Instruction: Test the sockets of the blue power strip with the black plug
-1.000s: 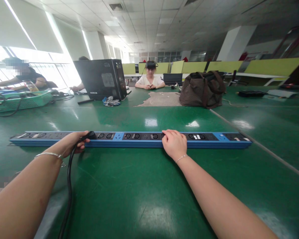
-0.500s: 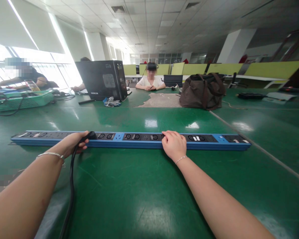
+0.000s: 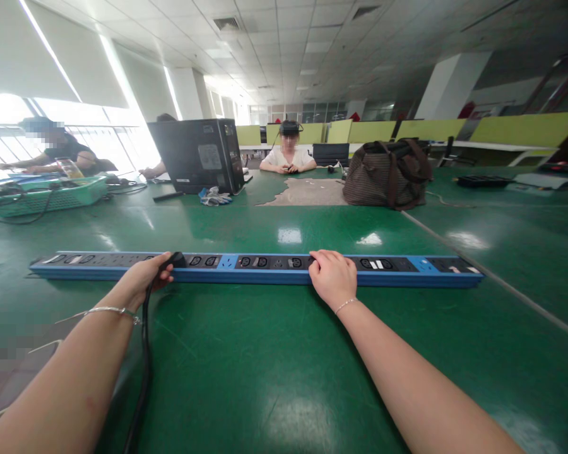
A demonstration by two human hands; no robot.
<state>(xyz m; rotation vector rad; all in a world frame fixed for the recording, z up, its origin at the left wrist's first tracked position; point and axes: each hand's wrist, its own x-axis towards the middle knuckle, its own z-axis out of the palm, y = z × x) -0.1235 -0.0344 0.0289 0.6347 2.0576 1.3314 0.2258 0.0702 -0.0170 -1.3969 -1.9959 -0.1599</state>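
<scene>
A long blue power strip [image 3: 250, 277] with black socket panels lies across the green table in front of me. My left hand [image 3: 149, 274] is closed around a black plug [image 3: 177, 259] at the left part of the strip. From that plug a black cable [image 3: 146, 353] hangs down toward the table's near side. Whether the plug's pins sit in a socket is hidden. My right hand [image 3: 334, 277] grips the strip right of its middle, fingers over the top face and thumb at the near edge.
Beyond the strip stand a black computer case [image 3: 189, 154], a pair of gloves [image 3: 214, 197] and a brown bag [image 3: 385, 173]. A green basket [image 3: 52, 198] with cables is at the left. One person [image 3: 288, 151] sits across the table, another [image 3: 52, 145] at far left.
The view has shifted slightly, so the strip and both hands appear a little further right. Both hands keep their hold on the plug and the strip.
</scene>
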